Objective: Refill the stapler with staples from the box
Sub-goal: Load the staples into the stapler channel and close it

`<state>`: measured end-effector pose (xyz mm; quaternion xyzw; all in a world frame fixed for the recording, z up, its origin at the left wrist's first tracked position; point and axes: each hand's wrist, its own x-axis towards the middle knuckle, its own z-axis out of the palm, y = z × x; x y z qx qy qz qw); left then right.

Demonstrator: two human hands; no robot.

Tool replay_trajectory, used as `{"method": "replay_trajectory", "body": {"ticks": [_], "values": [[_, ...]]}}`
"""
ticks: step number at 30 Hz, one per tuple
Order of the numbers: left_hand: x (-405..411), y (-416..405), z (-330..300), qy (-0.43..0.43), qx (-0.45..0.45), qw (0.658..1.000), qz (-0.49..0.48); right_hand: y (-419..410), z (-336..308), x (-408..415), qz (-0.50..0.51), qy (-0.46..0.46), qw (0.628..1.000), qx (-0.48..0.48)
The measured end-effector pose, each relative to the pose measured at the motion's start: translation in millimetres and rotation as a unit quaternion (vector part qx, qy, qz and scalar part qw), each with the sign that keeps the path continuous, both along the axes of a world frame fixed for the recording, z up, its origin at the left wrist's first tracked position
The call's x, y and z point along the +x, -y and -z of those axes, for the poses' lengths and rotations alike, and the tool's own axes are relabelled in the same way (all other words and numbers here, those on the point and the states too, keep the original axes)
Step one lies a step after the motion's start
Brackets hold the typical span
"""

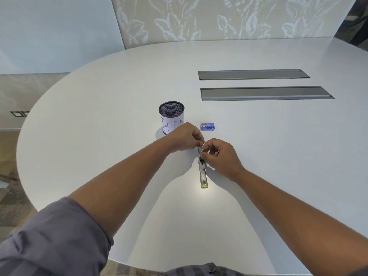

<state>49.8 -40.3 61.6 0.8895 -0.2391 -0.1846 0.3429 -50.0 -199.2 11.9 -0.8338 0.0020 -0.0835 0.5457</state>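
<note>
A metal stapler (pixel 203 174) with a yellow near end lies opened flat on the white table (pixel 278 156), its long axis pointing away from me. My left hand (pixel 186 138) and my right hand (pixel 221 156) meet over its far end, fingertips pinched on small metal parts there. What sits between the fingers is too small to name; my right fingers touch the stapler's magazine. The small blue staple box (pixel 207 126) lies shut on the table just beyond my hands.
A black mesh pen cup (pixel 171 118) with a white paper label stands left of the box, behind my left hand. Two long grey recessed cable trays (pixel 266 93) run across the table's far right.
</note>
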Motion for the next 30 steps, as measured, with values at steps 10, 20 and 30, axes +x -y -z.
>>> {"method": "replay_trajectory", "body": {"ticks": [10,20,30], "values": [[-0.6,0.2,0.2,0.014,0.025,1.000,0.008,-0.9,-0.4,-0.9,0.000,-0.011,1.000,0.002],[-4.3,1.3,2.8,0.011,0.028,1.000,0.005,-0.6,-0.1,-0.2,0.003,-0.012,1.000,-0.004],[-5.2,-0.8,4.4,-0.011,0.008,1.000,-0.004,-0.6,-0.4,-1.0,-0.002,-0.015,1.000,0.003]]}}
